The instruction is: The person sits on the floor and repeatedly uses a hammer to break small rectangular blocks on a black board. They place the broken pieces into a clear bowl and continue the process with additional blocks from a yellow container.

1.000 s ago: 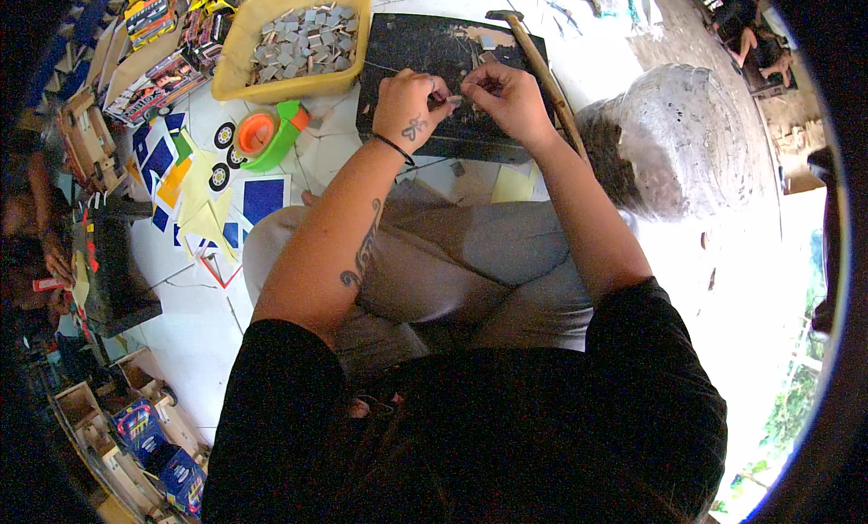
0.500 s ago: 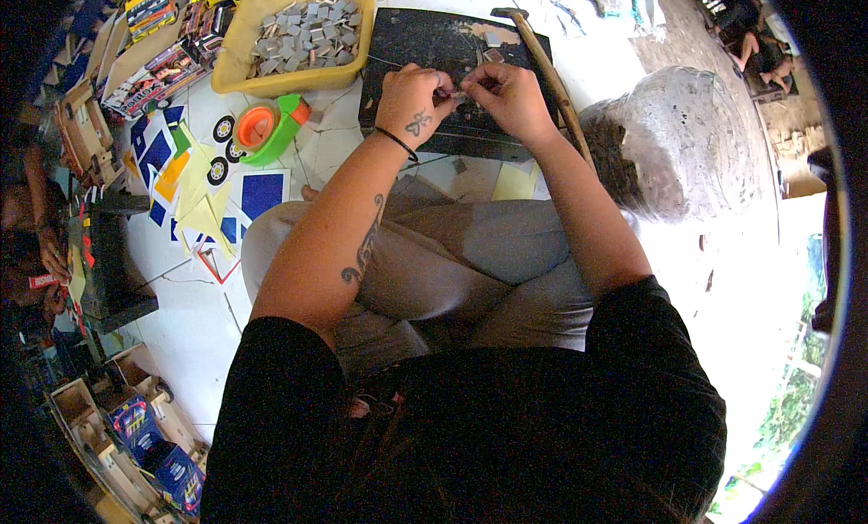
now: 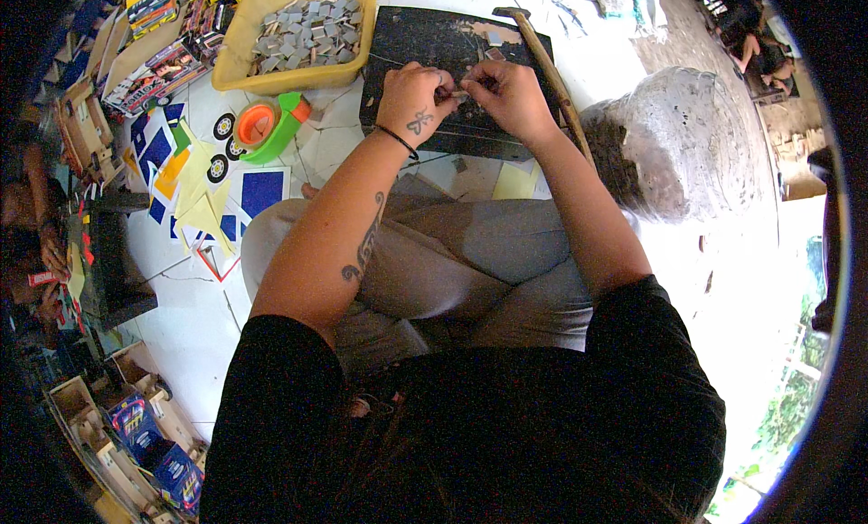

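Black board (image 3: 402, 45), hammer (image 3: 547, 63) along right edge (left fingers (image 3: 444, 80) above pinch small piece (image 3: 459, 95)).

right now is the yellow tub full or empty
Partly full: small grey pieces lie heaped in the yellow tub, with bare yellow showing around them.

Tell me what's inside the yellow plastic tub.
The yellow plastic tub holds a loose heap of small, flat, squarish grey-faced pieces. Whatever lies deeper in the heap is covered by the top layer.
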{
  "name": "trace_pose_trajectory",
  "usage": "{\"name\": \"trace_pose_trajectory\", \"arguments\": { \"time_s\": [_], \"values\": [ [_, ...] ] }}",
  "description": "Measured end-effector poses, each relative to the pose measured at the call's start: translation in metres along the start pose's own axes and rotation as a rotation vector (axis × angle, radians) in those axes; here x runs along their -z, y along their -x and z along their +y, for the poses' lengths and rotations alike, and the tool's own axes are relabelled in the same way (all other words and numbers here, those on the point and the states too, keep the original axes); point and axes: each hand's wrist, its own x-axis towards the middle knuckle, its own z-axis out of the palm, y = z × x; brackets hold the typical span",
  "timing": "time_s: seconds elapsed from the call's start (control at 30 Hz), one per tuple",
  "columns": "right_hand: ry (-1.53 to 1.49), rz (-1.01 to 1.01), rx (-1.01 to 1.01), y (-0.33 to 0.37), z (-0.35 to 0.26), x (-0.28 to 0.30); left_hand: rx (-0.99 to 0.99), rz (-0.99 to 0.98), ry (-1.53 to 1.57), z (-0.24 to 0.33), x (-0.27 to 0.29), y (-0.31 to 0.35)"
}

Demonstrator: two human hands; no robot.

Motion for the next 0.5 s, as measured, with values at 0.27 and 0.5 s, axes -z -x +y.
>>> {"name": "trace_pose_trajectory", "arguments": {
  "time_s": [0.27,0.5],
  "values": [
    [0.067,0.001,0.064,-0.001,-0.003,-0.003,-0.066,0.137,0.205,-0.002,-0.009,-0.002],
    [0.430,0.113,0.059,0.018,0.013,0.035,0.004,0.081,0.290,0.003,-0.011,0.002]
  ]
}}
